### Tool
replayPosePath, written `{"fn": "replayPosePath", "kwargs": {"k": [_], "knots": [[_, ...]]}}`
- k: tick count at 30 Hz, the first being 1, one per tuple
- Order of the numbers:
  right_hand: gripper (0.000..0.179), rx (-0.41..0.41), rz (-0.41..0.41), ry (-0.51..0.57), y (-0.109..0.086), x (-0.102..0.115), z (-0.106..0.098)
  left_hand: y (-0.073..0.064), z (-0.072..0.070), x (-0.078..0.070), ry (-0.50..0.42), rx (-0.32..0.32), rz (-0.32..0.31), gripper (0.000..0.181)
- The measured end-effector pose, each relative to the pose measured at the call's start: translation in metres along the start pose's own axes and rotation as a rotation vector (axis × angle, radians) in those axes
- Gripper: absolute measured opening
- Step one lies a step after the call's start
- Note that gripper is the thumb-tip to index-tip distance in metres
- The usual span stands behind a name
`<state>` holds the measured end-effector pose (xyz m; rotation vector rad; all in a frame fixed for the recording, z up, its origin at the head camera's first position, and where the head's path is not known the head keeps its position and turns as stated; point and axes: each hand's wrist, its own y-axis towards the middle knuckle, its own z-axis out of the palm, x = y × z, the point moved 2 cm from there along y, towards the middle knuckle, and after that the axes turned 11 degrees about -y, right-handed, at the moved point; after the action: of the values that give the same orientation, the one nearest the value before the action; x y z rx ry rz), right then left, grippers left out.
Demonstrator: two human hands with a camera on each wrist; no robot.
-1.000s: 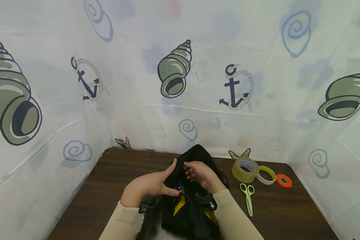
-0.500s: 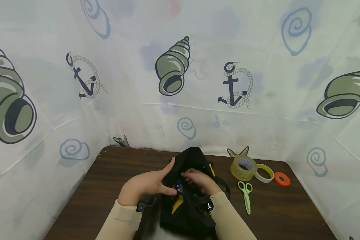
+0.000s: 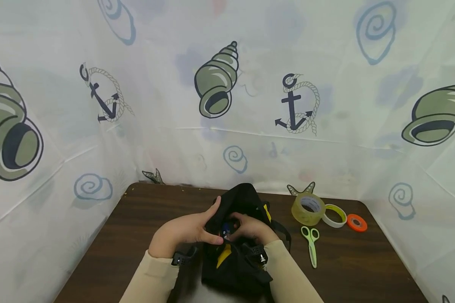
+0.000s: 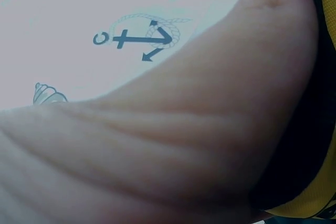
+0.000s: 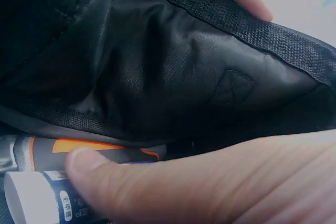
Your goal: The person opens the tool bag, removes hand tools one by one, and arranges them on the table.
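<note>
A black bag with yellow patches (image 3: 231, 273) stands on the table, its mouth spread. My left hand (image 3: 186, 231) grips the bag's left rim, thumb toward the front and the other fingers largely hidden. Inside the mouth, my right hand (image 3: 252, 229) has its thumb over a blue glue stick with a white cap (image 5: 34, 198); its other fingers are mostly hidden. Beside the glue stick, in the right wrist view, lies a grey-and-orange tool (image 5: 79, 146), partly covered by the thumb. The left wrist view shows mostly the left hand (image 4: 210, 103) against the bag's yellow fabric (image 4: 302, 200).
Right of the bag stand a roll of clear tape (image 3: 307, 210), a white-and-yellow tape roll (image 3: 331, 223) and an orange tape roll (image 3: 357, 223). Light green scissors (image 3: 311, 246) lie before them on the brown table (image 3: 349, 261). A patterned curtain (image 3: 265, 160) encloses the back and sides.
My right hand has gone deeper into the bag, and its thumb has come down onto the glue stick. The bag's right side has shifted, while my left hand keeps its hold.
</note>
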<state>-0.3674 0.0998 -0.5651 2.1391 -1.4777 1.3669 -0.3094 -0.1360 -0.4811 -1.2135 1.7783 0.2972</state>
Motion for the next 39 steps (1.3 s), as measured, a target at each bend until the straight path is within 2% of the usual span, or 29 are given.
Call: {"fn": "replayPosePath", "kwargs": {"k": [6,18,26,32,35,39], "knots": [[0.064,-0.004,-0.002,-0.037,-0.0009,0.0,0.0019,-0.001,0.0015,0.0009,-0.028,0.011,0.012,0.125],[0.044,-0.003,0.006,-0.091,0.0006,-0.0008,-0.0002,0.0003,0.0012,0.0003,-0.014,0.011,0.016,0.124],[0.048,0.016,-0.092,0.02,0.001,-0.0055,-0.0025,0.0006,0.0005,0.0011,-0.019,0.019,0.026,0.124],[0.059,0.034,-0.092,0.134,0.0004,-0.0056,-0.0028,0.0006,0.0006,0.0016,-0.003,0.012,0.022,0.123],[0.056,0.035,-0.077,0.12,0.0004,-0.0054,-0.0022,0.0009,0.0005,0.0017,0.005,0.007,0.019,0.123],[0.04,0.027,-0.067,0.083,-0.0008,-0.0041,-0.0013,0.0016,0.0005,0.0019,0.009,0.002,0.016,0.122]]}}
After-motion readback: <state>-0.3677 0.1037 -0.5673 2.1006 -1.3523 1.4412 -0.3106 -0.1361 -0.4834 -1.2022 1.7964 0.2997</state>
